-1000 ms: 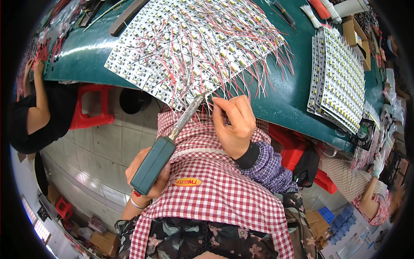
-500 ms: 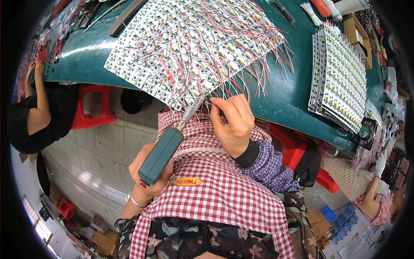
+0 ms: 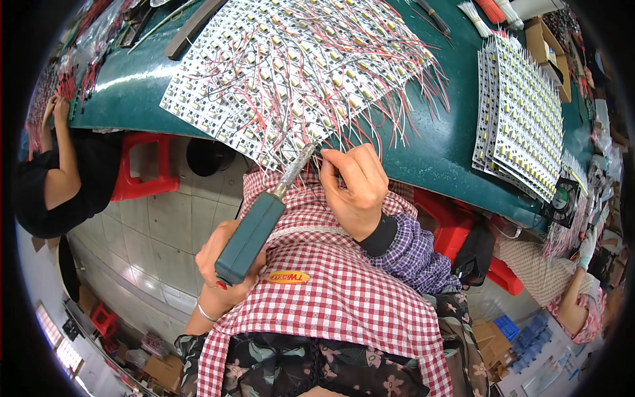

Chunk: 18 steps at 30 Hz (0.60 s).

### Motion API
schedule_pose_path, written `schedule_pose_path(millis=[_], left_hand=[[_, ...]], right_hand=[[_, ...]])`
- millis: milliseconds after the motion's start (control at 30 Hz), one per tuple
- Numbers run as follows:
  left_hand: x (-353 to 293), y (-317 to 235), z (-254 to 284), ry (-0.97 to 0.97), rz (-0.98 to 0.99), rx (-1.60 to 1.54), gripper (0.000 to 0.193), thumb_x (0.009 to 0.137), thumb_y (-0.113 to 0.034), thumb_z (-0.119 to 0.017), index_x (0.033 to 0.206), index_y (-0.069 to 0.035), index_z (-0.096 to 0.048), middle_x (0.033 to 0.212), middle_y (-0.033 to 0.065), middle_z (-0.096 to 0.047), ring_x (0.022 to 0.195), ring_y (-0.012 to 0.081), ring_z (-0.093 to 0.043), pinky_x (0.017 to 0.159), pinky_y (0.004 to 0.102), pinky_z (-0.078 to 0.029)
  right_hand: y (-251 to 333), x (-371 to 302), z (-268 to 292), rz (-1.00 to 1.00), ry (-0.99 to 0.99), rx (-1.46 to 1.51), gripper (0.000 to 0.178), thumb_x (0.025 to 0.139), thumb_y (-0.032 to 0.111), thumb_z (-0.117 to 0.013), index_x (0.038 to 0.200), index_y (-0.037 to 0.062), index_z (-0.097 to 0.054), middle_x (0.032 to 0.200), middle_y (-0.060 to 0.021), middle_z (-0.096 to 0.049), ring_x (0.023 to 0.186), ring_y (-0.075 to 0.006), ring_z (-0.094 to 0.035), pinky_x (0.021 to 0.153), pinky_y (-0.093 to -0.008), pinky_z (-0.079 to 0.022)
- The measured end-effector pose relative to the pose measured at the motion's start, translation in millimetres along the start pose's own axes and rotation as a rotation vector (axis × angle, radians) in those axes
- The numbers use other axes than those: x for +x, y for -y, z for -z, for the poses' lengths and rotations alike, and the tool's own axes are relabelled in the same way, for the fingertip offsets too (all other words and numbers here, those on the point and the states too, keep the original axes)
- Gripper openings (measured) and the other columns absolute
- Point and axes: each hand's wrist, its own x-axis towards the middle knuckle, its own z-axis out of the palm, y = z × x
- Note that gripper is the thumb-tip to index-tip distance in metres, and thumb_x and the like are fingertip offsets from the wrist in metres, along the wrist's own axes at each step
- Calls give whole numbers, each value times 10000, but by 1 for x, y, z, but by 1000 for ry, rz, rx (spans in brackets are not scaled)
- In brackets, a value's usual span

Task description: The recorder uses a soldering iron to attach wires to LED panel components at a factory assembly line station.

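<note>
My left hand (image 3: 223, 263) is closed around the green handle of a soldering iron (image 3: 251, 231). Its metal barrel slants up and away, with the tip at the near corner of a large white circuit board panel (image 3: 198, 99). Small yellow parts cover the panel in rows, and many red, white and black wires (image 3: 281, 79) lie tangled over it. Close beside the iron's tip, my right hand (image 3: 360, 188) pinches thumb and forefinger together on what looks like a thin dark wire. My fingers mostly hide the pinched end. The panel's near corner overhangs the table edge above my checked apron.
On the green table (image 3: 436, 149), a stack of similar panels (image 3: 522, 119) stands at the right beside a cardboard box (image 3: 549, 56) and a small black fan (image 3: 564, 202). Wire bundles (image 3: 475, 18) lie behind. Co-workers sit at both sides; red stools (image 3: 149, 165) stand under the table.
The soldering iron has shifted very slightly, its handle tilting a little, while its tip stays near the panel corner. My right hand keeps its pinch in almost the same place.
</note>
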Motion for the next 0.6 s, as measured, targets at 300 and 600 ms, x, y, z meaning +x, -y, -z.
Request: schedule_pose_path(millis=[300, 600], left_hand=[[-34, 15, -1, -43, 197, 28, 245, 718, -3, -778, 949, 54, -720, 964, 212, -704, 760, 325, -716, 633, 349, -564], [-33, 17, -4, -41, 166, 10, 254, 737, 1, -777, 977, 63, -721, 1002, 232, -713, 790, 326, -735, 668, 349, -580]], right_hand=[[1, 0, -1, -5, -1, 7, 305, 691, -166, -745, 943, 1, -708, 750, -90, -547, 674, -256, -558, 584, -370, -444], [1, 0, -1, -17, -5, 8, 308, 687, -164, -747, 945, 0, -709, 764, -92, -555, 690, -261, -564, 599, -366, -449]])
